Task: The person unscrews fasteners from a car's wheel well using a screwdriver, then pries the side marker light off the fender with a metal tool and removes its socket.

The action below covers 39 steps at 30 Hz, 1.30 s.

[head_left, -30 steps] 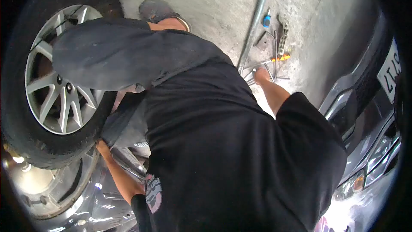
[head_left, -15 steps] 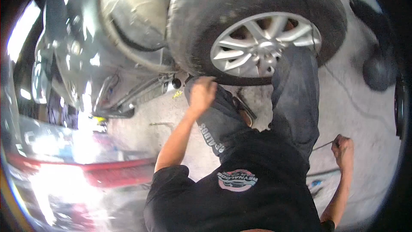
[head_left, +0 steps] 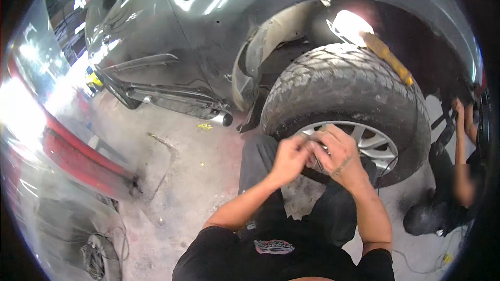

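Note:
My left hand [head_left: 290,159] and my right hand [head_left: 339,154] meet in front of the wheel, their fingers pinched close together. A small, thin, metallic-looking piece [head_left: 319,162] shows between them; it is blurred and mostly hidden by the fingers. Behind the hands stands the tyre [head_left: 344,91] with its silver alloy rim [head_left: 372,143], partly covered by my right hand. My knees are on either side below the rim. On top of the tyre lies a lit work lamp [head_left: 353,25] with a yellow-orange handle [head_left: 389,58].
The dark car body [head_left: 156,36] rises behind, with a side step [head_left: 177,109] at left. A red bumper-like part [head_left: 78,156] is at far left. Another person [head_left: 461,177] crouches at right. Cables [head_left: 411,265] and yellow scraps [head_left: 204,126] lie on the floor.
My view has tilted up, showing more of the car and the lamp. My left hand has left my knee and my right hand has come in from the right; both now meet before the wheel.

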{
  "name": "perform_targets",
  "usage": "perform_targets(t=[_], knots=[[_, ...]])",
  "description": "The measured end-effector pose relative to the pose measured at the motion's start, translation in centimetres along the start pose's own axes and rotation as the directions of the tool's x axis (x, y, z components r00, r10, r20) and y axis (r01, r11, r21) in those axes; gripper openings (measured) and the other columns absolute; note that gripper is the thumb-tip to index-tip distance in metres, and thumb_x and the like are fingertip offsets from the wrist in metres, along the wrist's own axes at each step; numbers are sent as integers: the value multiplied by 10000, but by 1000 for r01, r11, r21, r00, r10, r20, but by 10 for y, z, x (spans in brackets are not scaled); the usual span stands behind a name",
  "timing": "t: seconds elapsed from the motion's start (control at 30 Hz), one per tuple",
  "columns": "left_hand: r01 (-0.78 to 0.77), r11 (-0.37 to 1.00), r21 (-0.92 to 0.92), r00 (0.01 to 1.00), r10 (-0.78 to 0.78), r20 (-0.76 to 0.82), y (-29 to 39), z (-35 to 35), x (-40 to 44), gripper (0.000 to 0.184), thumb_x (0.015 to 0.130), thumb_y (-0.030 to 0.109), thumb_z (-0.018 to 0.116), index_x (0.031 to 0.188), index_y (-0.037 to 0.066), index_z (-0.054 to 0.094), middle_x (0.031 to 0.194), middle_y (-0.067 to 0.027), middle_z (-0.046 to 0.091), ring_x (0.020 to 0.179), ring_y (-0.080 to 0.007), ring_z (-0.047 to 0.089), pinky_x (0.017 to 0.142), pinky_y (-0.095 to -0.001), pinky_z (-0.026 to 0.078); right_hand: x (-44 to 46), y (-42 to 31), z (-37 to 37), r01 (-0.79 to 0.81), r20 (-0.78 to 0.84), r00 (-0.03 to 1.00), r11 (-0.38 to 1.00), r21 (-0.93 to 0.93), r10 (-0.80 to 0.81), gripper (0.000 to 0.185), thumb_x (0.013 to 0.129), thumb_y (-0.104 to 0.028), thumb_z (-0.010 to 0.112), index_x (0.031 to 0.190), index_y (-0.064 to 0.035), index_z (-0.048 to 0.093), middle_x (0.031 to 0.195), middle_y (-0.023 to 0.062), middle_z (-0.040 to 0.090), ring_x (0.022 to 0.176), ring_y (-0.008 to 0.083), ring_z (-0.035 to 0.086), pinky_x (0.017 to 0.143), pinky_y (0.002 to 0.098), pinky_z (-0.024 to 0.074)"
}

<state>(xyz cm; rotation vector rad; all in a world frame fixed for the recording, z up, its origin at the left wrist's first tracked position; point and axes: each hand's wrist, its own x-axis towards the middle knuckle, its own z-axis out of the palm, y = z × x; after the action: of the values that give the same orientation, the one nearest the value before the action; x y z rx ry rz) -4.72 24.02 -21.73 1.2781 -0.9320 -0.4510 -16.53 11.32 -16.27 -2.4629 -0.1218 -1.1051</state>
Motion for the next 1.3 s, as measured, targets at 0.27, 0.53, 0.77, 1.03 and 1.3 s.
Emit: perform_targets(t=[0.27,0.53,0.77,1.03,1.3], knots=[[-202,802,-562,976,115,-187,88,-97,102,324,1055,307,612,1084,-15,629,871,-110,691,638,-144,659,506,-273,517,103,-28,30,213,-16,975,947,-239,-223,454,904,-13,637,1356,-5,594,850,114,586,682,308,643,598,394,535],[-344,573,-744,914,385,-126,175,-139,198,397,1088,371,533,1112,-18,610,939,-150,688,760,-232,672,641,-356,538,248,-81,-10,359,60,869,543,-759,-490,232,818,-53,665,1050,-34,664,878,105,631,794,275,695,671,410,567],[-482,772,-414,876,424,-231,205,-161,224,369,1095,275,518,1181,-69,622,1001,-146,710,771,-232,700,634,-314,557,342,-121,-19,326,197,931,461,-825,-306,208,883,-164,672,838,30,733,853,212,727,698,324,704,694,466,562],[-617,786,44,683,562,-466,167,-182,221,260,1005,120,582,1125,-79,698,913,-142,743,610,-154,666,542,-270,526,383,-118,-20,611,377,649,156,-776,-661,130,802,-106,661,726,-32,736,728,193,702,738,353,715,670,483,545],[-486,605,631,355,796,-490,162,-205,241,236,946,118,626,1080,-42,736,982,-170,728,707,-226,680,697,-358,535,407,-155,6,624,534,690,27,-781,-489,136,797,-155,684,736,-55,753,754,171,729,766,340,741,668,436,570]])
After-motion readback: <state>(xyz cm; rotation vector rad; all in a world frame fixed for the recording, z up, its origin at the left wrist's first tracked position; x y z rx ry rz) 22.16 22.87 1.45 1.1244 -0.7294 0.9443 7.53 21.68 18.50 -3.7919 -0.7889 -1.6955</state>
